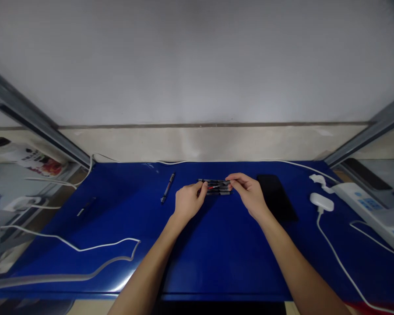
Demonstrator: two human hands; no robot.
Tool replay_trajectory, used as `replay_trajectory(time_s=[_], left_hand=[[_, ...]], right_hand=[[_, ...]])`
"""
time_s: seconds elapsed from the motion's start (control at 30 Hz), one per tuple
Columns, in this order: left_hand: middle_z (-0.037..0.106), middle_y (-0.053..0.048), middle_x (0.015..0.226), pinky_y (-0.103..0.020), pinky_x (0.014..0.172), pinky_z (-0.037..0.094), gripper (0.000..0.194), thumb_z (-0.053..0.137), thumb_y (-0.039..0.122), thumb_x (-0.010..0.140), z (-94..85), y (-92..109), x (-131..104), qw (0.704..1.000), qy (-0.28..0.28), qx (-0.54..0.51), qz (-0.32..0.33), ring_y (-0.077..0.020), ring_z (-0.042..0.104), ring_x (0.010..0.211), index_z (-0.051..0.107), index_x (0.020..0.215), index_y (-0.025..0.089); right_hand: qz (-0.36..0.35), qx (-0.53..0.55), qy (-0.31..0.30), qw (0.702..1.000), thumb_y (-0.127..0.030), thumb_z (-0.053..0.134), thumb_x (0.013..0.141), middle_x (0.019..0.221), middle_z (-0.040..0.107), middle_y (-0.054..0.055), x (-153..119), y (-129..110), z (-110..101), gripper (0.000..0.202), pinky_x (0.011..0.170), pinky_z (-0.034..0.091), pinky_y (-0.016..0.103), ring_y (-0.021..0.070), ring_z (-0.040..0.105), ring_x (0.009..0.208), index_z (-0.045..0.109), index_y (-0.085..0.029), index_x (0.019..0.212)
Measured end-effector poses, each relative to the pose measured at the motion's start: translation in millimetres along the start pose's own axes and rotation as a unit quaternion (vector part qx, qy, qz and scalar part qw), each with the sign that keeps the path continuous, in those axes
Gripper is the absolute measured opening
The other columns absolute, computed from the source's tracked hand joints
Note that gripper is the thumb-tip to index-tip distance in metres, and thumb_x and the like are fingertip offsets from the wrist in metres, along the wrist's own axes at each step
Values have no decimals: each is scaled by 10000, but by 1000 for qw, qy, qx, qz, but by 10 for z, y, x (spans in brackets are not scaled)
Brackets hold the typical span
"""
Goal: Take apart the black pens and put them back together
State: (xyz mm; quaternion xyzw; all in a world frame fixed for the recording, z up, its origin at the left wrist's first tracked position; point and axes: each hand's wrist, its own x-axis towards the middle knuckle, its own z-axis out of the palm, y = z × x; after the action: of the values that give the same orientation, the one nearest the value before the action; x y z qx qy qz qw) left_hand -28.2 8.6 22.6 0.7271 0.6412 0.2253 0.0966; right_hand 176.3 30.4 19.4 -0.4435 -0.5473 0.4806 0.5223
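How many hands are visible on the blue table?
2. The left hand and the right hand meet at the middle of the blue table, both touching a dark case.

Pen (pixel 167 187) left, phone (pixel 276 195) right, seemingly.

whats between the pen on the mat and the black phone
In the head view, both hands sit between the pen and the black phone: left hand, right hand, gripping a dark bundle of small tools.
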Motion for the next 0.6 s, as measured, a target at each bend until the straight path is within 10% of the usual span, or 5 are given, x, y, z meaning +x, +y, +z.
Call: replay_trajectory(time_s=[0.37,0.6], left_hand=[[715,-31,814,-251,584,388,463,371,612,943,36,98,-65,997,-47,-7,66,-204,676,724,632,990,233],[711,-13,1013,-238,694,469,350,330,474,1005,24,75,-60,985,-87,-34,143,-174,685,873,552,1219,307]], right_hand=[[22,-27,-105,994,-324,665,849,945,728,55,-78,-8,135,176,810,557,350,185,695,832,691,-225,993],[26,-67,-97,993,-367,653,859,739,695,21,-76,-9,105,305,587,504,284,139,611,579,645,-205,1117]])
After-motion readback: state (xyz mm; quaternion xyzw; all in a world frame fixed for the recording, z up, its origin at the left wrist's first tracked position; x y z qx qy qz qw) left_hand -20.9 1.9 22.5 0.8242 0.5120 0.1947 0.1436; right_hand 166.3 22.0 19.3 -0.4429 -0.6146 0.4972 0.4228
